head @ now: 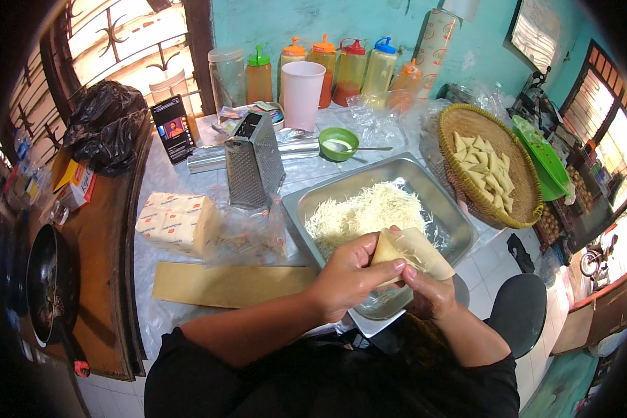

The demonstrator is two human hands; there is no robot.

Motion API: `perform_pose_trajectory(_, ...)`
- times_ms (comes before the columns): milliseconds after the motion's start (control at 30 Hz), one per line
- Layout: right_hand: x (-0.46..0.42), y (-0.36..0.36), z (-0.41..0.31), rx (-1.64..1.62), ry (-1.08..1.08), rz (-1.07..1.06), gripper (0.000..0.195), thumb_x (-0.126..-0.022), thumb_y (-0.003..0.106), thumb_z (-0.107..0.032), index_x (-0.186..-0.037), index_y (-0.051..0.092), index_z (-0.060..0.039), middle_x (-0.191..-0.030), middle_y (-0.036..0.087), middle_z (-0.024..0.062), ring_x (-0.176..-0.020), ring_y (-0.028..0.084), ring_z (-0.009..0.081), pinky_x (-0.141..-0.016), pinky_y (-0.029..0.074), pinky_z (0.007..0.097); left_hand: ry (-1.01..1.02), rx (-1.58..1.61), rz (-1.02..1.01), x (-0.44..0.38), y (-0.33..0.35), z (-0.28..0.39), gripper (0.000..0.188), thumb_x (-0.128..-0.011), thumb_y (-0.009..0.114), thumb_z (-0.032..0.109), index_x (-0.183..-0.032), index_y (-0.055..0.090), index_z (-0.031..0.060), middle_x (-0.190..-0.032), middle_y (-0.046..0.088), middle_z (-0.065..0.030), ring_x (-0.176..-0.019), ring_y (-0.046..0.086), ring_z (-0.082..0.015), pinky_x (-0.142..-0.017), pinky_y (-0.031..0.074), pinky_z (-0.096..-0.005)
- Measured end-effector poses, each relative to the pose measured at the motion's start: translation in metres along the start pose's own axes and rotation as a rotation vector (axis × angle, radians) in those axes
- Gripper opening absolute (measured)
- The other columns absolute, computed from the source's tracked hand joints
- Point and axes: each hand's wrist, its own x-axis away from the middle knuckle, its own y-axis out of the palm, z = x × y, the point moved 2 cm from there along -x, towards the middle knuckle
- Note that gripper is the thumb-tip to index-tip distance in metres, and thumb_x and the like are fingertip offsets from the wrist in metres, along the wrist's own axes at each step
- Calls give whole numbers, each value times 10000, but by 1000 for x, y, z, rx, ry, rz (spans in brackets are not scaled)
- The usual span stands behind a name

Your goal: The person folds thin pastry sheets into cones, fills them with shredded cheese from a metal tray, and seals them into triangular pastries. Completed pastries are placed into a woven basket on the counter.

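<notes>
Both my hands hold one thin dough wrapper point(436, 257), partly folded into a cone with shredded cheese showing in its opening. My left hand point(352, 271) grips the folded side, and my right hand point(431, 292) pinches the lower edge near the loose flap. Beneath them is a steel tray point(452, 230) with a heap of grated cheese point(381, 206). Left of my hands lies a long strip of wrapper dough point(230, 285). Behind it are a wrapped cheese block point(175, 222) and a metal box grater point(253, 162). Folded triangular pastries point(483, 167) lie in a round woven tray point(520, 151).
A green bowl point(339, 143) of white paste holds a spoon. Along the wall stand several squeeze bottles point(351, 73) and a pale plastic cup point(302, 96). A phone point(173, 129) leans upright at the left. A frying pan point(49, 287) rests on the wooden surface point(102, 271).
</notes>
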Motion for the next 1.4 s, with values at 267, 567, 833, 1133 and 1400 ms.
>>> perform_pose_trajectory(267, -2, -5, 10, 92, -173, -40, 452, -901, 525, -78, -1329, 405, 9, -1278, 485, 99, -1182, 443, 171, -996, 335, 296, 74, -47, 32, 1, 2, -6, 229, -935, 524, 116, -1130, 531, -4, -1020, 587, -42, -929, 547, -77, -832, 460, -241)
perform_pose_trajectory(567, -5, 0, 5, 383, -400, 40, 361, -868, 541, -30, -1226, 523, 7, -1257, 494, 151, -1181, 460, 248, -1003, 338, 338, 26, 170, 89, 5, 2, -5, 238, -947, 491, 154, -1127, 537, 5, -1046, 587, -53, -945, 563, -110, -834, 464, -271)
perform_pose_trajectory(833, -8, -4, -1, 927, -695, 13, 355, -820, 563, -113, -1165, 588, -30, -1215, 538, 169, -1190, 434, 362, -1025, 305, 441, -39, 201, 122, 6, -1, -7, 360, -972, 360, 238, -1242, 449, 16, -1188, 554, -117, -1086, 562, -238, -900, 474, -414)
perform_pose_trajectory(1133, -9, -5, -7, 1198, -764, -134, 378, -788, 562, -184, -1146, 607, -71, -1182, 570, 145, -1189, 435, 374, -1023, 292, 459, -192, 288, 161, 3, -7, -12, 360, -984, 325, 349, -1203, 462, 99, -1171, 552, -48, -1057, 555, -182, -879, 458, -399)
perform_pose_trajectory(1400, -7, 2, -19, 1536, -702, -91, 505, -742, 578, -392, -1185, 590, -152, -1207, 539, 139, -1189, 420, 400, -995, 278, 523, -258, 322, 213, -2, -4, -3, 438, -977, 289, 400, -1232, 424, 70, -1159, 557, -88, -1058, 552, -220, -892, 448, -386)
